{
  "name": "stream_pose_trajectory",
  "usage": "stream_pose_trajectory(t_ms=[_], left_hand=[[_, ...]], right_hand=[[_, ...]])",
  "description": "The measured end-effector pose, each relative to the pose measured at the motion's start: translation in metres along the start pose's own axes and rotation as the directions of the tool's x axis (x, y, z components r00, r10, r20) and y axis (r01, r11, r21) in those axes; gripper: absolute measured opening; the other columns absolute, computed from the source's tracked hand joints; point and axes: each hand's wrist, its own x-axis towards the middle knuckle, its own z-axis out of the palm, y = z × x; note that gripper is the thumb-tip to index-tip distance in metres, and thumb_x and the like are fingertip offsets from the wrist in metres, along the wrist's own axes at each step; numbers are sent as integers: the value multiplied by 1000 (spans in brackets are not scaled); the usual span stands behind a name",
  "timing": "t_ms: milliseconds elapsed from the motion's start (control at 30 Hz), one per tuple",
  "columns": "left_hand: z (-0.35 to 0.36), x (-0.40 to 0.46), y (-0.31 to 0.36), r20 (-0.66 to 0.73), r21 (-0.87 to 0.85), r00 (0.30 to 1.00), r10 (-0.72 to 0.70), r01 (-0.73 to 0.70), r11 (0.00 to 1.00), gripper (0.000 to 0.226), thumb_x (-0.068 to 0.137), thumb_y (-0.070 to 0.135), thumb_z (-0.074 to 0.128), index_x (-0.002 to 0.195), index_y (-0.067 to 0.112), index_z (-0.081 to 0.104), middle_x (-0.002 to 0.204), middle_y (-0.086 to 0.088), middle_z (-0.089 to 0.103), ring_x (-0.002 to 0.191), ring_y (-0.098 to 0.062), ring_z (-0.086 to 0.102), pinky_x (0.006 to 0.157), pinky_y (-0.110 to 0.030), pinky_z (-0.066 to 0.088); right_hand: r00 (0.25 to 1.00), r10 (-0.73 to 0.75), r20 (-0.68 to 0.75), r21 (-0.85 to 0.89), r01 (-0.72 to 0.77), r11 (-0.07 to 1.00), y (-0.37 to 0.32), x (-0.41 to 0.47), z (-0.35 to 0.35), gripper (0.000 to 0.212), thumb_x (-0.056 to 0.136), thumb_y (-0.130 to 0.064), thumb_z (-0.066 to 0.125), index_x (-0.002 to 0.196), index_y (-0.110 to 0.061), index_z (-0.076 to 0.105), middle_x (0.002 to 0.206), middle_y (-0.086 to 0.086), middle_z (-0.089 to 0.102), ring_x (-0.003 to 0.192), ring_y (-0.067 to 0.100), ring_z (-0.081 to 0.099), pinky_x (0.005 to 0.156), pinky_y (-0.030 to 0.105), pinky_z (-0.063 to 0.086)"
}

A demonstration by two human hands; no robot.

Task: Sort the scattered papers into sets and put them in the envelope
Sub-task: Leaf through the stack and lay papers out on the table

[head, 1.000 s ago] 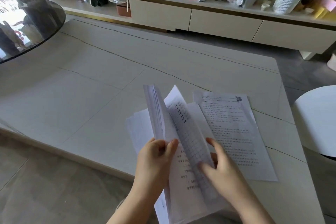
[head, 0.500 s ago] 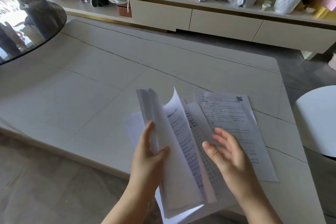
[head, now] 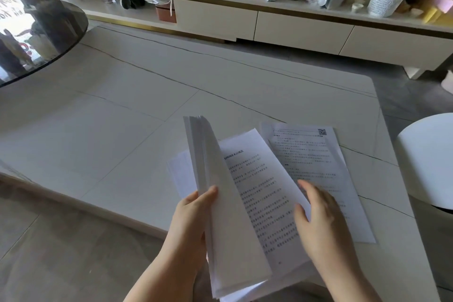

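Note:
My left hand (head: 193, 213) grips a thick stack of white printed papers (head: 220, 203), holding it tilted up over the table's near edge with its sheets fanned. A printed page (head: 259, 191) of that stack lies opened to the right. My right hand (head: 318, 218) rests on that page's right edge, thumb and fingers pinching it. More printed sheets (head: 316, 154), one with a QR code, lie flat on the table behind my right hand. A further white sheet (head: 180, 171) lies under the stack at the left. No envelope is in view.
The white marble-look table (head: 122, 130) stretches far to the left and back. A dark round glass table (head: 36, 32) overlaps its far left corner. A white round stool (head: 429, 159) stands at the right. A cluttered low cabinet (head: 294, 19) runs along the back.
Another sheet has been flipped over to the left, so a new page with a heading now shows. My right hand moved down onto that page's right edge.

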Motion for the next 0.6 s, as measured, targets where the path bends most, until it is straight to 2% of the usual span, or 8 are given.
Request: stream_pose_trajectory(t_ms=[33, 67, 100, 167, 233, 333, 467, 600], left_hand=[[0, 1, -2, 29, -35, 999, -25, 26, 999, 17, 94, 15, 55, 94, 2, 66, 76, -16, 73, 60, -23, 70, 55, -30, 57], [1, 1, -3, 68, -70, 996, -61, 65, 995, 20, 94, 16, 55, 98, 0, 65, 81, -17, 73, 64, -24, 71, 56, -31, 57], [2, 1, -4, 117, -103, 988, -98, 110, 989, 23, 94, 17, 54, 103, -1, 64, 88, -19, 73, 70, -26, 71, 59, -33, 59], [4, 0, -6, 198, -154, 969, -146, 178, 972, 29, 95, 18, 51, 112, -3, 62, 101, -23, 71, 85, -31, 71, 70, -38, 59], [6, -1, -6, 228, -181, 962, -149, 192, 964, 31, 94, 17, 51, 113, -4, 62, 104, -23, 70, 90, -32, 70, 78, -41, 57], [6, -2, -4, 263, -182, 956, -130, 182, 966, 35, 88, 19, 55, 113, -5, 62, 106, -23, 69, 94, -31, 70, 84, -40, 56], [5, 0, -4, 283, -154, 948, -143, 192, 969, 41, 84, 25, 57, 113, -2, 64, 110, -21, 69, 105, -33, 65, 93, -44, 50], [6, 0, -5, 269, -143, 955, -129, 172, 975, 31, 90, 26, 55, 106, 4, 69, 102, -14, 73, 85, -20, 72, 82, -38, 53]], right_hand=[[997, -66, -40, 35, 68, 997, -5, -2, 2, 42, 79, 0, 69, 120, -5, 61, 117, 9, 65, 111, 25, 60, 93, 20, 36], [995, -99, -2, 127, 98, 987, -14, -4, 2, 41, 80, -6, 71, 120, -9, 61, 119, 4, 64, 112, 18, 59, 93, 12, 35], [989, -110, 100, 255, 81, 963, -25, -7, 1, 45, 82, -18, 71, 125, -16, 58, 124, -6, 59, 115, 6, 53, 92, 3, 32], [918, -110, 382, 415, -64, 907, -40, -17, 8, 68, 80, -39, 69, 140, -31, 38, 132, -24, 40, 121, -11, 36, 87, -10, 21], [873, -163, 459, 388, -32, 921, -46, -24, 16, 83, 80, -46, 67, 146, -36, 18, 134, -30, 25, 122, -16, 25, 86, -12, 14], [897, -192, 399, 366, 36, 930, -48, -24, 17, 80, 84, -45, 61, 146, -36, 11, 134, -30, 20, 122, -16, 25, 90, -11, 12], [914, -198, 355, 415, 35, 909, -46, -22, 17, 69, 87, -38, 58, 135, -44, 10, 129, -31, 27, 112, -26, 24, 87, -9, 21], [929, -155, 337, 458, -17, 889, -45, -20, 16, 55, 90, -31, 56, 135, -44, 27, 123, -28, 39, 107, -26, 33, 84, -7, 26]])
